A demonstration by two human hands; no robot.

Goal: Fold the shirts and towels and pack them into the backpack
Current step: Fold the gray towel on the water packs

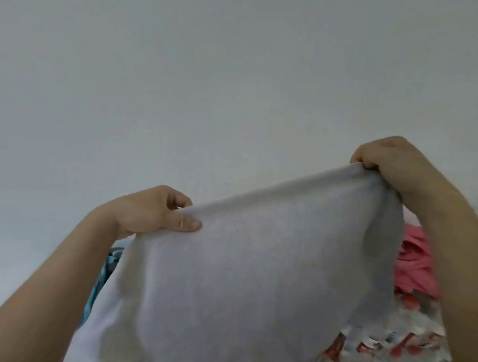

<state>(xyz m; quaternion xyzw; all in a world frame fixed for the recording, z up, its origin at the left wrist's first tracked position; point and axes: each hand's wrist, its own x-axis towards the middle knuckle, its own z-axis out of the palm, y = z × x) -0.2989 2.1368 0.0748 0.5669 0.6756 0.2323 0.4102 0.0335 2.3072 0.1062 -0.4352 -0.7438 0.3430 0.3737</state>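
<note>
- Two hands are raised with one cloth stretched between them. A plain white wall [240,68] fills the view from 9 through 12 to 3 o'clock.
- Teal item [106,270]: a strip shows at 8 o'clock, mostly hidden behind the cloth. I cannot tell what it is.
- Left hand [151,211], at 8 o'clock from frame centre: the thumb is flat on the near face and the fingers are curled over the top hem. It pinches the left corner.
- Towel [254,266]: pale grey-white with a fringe along the bottom, so I judge it a towel rather than a shirt. It hangs at 6 o'clock, held in the air. The top edge is pulled taut and rises toward 2 o'clock. It is probably held this way so its own weight pulls out the creases and squares the edges before the first fold.
- Right hand [389,160], at 3 o'clock: the fingers are curled tight and bunch the right corner in a closed grip. It sits higher than the left hand, so the hem is not level.
- Pink garment [415,266]: crumpled at 4 o'clock behind the towel, and not yet folded.
- Patterned cover [389,355]: a red-and-white print at 5 o'clock under the fringe, likely the folding surface.
- Backpack: not in view, so I judge packing to be some way off.
</note>
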